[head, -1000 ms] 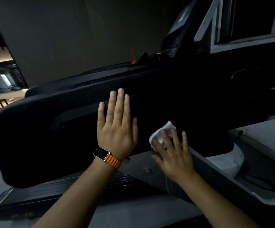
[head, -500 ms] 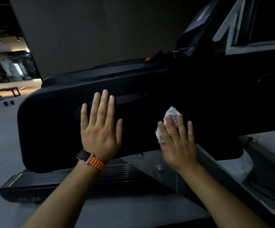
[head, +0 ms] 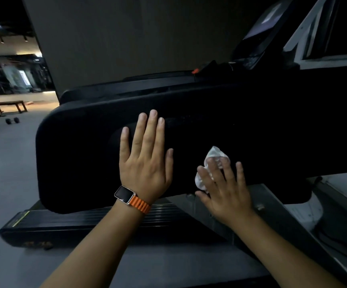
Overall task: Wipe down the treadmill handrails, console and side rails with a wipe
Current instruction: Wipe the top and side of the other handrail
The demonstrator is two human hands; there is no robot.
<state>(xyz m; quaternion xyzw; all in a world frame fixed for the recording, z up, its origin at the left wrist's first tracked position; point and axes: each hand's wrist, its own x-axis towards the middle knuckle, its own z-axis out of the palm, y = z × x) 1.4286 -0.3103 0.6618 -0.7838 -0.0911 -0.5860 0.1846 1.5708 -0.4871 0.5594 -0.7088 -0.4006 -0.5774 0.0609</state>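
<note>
A wide black side panel of the treadmill (head: 81, 154) fills the middle of the view. My left hand (head: 145, 161) lies flat on it with fingers spread, an orange-strapped watch on the wrist. My right hand (head: 224, 190) presses a crumpled white wipe (head: 212, 161) against the same panel near its lower edge; the wipe shows above and left of the fingers. The dark console screen (head: 266, 23) tilts at the upper right. The black ribbed side rail (head: 106, 219) runs along the floor below the panel.
A grey metal upright (head: 272, 206) slants down under my right hand. A white motor cover (head: 305, 215) and a cable lie at the right. A bench (head: 4, 106) and a dumbbell (head: 12, 120) stand far left on the grey floor. A wall rises behind the treadmill.
My right hand has slid the wipe a little to the left and up along the panel. The view has shifted so the panel sits further right; my left hand stays flat on it.
</note>
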